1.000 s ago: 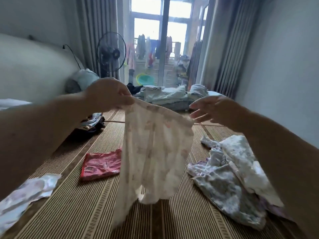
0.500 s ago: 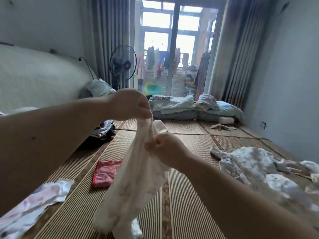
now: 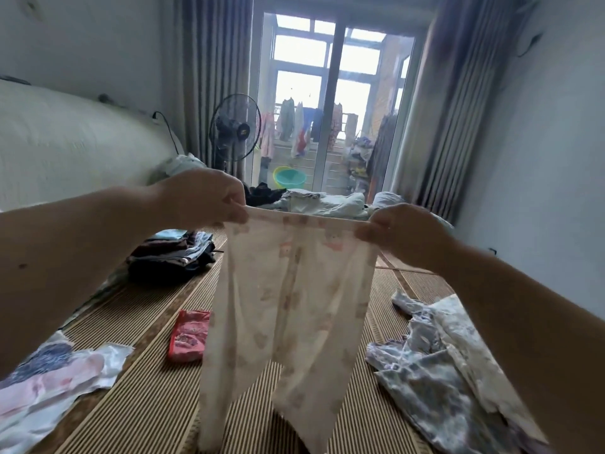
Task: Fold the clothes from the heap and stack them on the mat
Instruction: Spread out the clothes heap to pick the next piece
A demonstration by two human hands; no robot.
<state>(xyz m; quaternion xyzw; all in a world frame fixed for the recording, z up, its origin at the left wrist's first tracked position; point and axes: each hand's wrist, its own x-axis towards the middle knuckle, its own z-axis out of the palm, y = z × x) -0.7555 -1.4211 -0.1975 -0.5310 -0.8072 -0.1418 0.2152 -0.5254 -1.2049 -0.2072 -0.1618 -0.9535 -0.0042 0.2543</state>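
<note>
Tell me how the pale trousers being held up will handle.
Probably floppy: the pale trousers hang limp from the left hand and right hand. Likely light: a fingertip grip holds them. May bunch on the mat.

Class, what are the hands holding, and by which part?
Pale printed fabric trousers, pinched at the waistband's two ends by the left hand and right hand.

Home bedroom, plainly lived in. Woven mat [image 3: 157,398] over the floor, with a heap [image 3: 442,371] of loose clothes on the right and a stack [image 3: 173,253] of folded ones on the left. Crumpled bedding [image 3: 324,204] at the far end. Long grey curtains [image 3: 209,77] either side of a glass door [image 3: 327,93]. Beyond the glass, a balcony with laundry [image 3: 294,126] on a line and a green basin [image 3: 289,178]. Standing fan [image 3: 235,127] beside the left curtain. Plain pale walls.
</note>
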